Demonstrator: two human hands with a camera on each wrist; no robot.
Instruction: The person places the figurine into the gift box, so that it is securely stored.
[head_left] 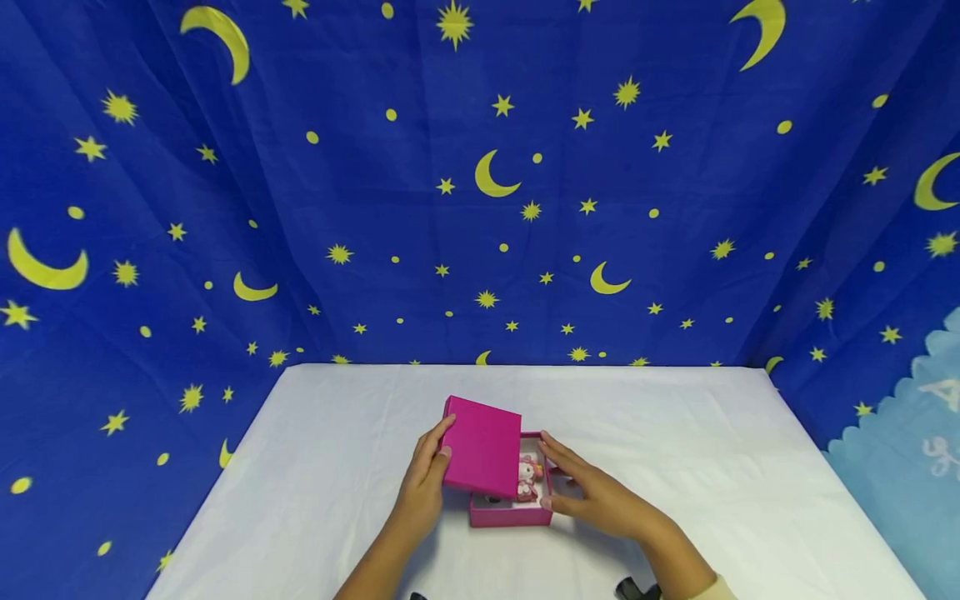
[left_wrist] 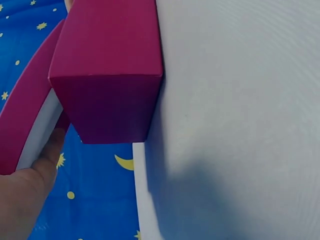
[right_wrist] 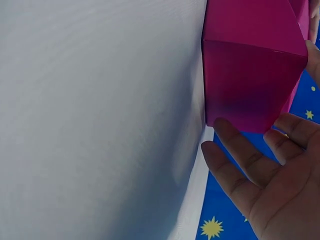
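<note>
My left hand [head_left: 422,490] grips a magenta box lid [head_left: 483,446] by its left edge, thumb on the near side. The lid sits tilted over the left part of a magenta box [head_left: 510,518], leaving the right part uncovered. Inside, against the pale lining, shows a small pink and white character figurine [head_left: 528,472]; the lid hides the rest of the contents. With thumb and forefinger at the near and far corners, my right hand [head_left: 603,498] holds the box's right side. In the right wrist view its other fingers [right_wrist: 235,172] spread loosely beside the wall.
A white cloth covers the table [head_left: 337,417] under the box. Blue curtains [head_left: 420,208] with yellow moons and stars stand behind and at the sides. Part of a dark object [head_left: 637,588] shows at the near edge by the right forearm. A light blue cloth [head_left: 911,467] hangs at right.
</note>
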